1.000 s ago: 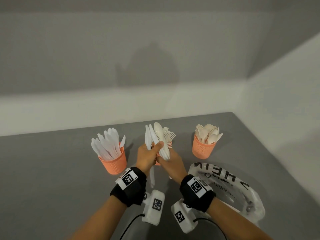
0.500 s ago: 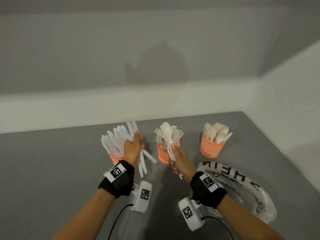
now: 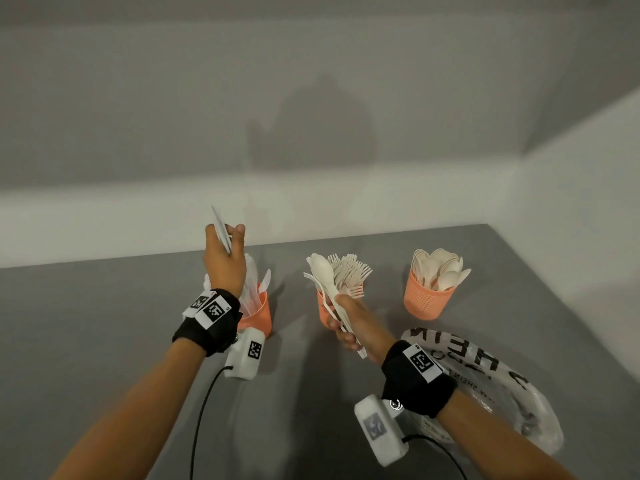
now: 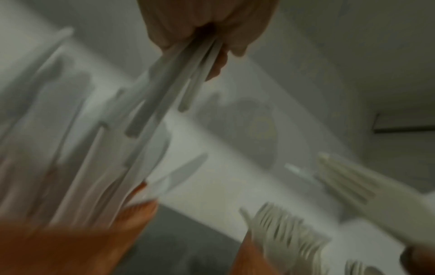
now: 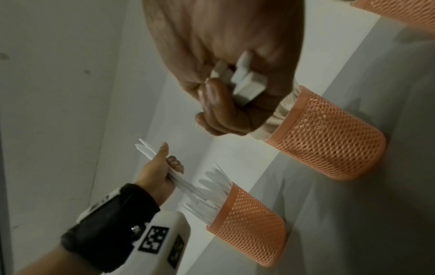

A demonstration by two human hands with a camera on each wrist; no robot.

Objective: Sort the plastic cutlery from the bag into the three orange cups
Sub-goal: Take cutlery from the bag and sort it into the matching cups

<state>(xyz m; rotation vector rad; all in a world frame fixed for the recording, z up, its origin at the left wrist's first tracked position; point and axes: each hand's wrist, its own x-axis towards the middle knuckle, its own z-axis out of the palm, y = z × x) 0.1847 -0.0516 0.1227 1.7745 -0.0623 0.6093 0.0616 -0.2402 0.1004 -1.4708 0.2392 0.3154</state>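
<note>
Three orange mesh cups stand in a row on the grey table. The left cup holds white knives, the middle cup forks, the right cup spoons. My left hand is raised above the left cup and grips a few white knives whose lower ends reach down among those in the cup. My right hand grips a bundle of cream cutlery by the handles, a spoon on top, in front of the middle cup.
The white plastic bag with black lettering lies at the near right, partly under my right forearm. Grey walls close the table at the back and right. Cables run from both wrist cameras toward me.
My left hand has split from the right, carried the knives left and lifted them above the left cup. My right hand keeps the rest of the bundle near the middle cup.
</note>
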